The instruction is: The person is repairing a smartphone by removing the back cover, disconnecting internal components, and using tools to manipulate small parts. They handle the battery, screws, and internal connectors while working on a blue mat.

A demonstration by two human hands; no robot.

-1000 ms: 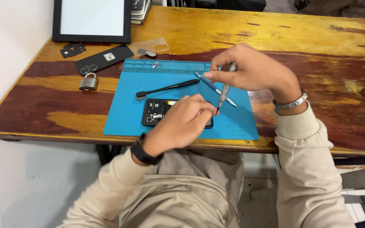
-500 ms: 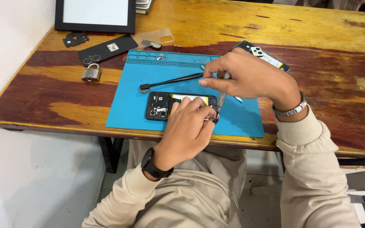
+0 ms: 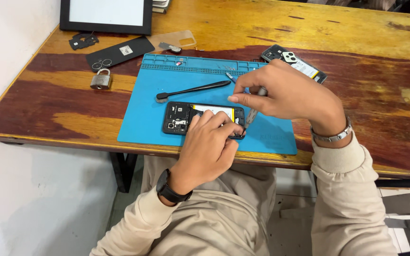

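Observation:
An opened black phone (image 3: 186, 116) with its insides showing lies on a blue work mat (image 3: 153, 102). My left hand (image 3: 209, 147) rests on the phone's right end, its fingers pressing down on it. My right hand (image 3: 285, 97) holds a small grey screwdriver (image 3: 252, 113) upright, with its tip down at the phone's right edge next to my left fingers. A long black brush tool (image 3: 193, 89) lies on the mat just beyond the phone.
On the wooden table (image 3: 366, 47) lie a second phone part with camera lenses (image 3: 294, 60) at the mat's far right, a padlock (image 3: 100, 80), a black back cover (image 3: 119, 51), a clear case (image 3: 176, 40) and a framed white panel (image 3: 105, 12).
The view has shifted and come closer. My right hand has brought the screwdriver down from above the mat to the phone's right edge. My left hand stays on the phone.

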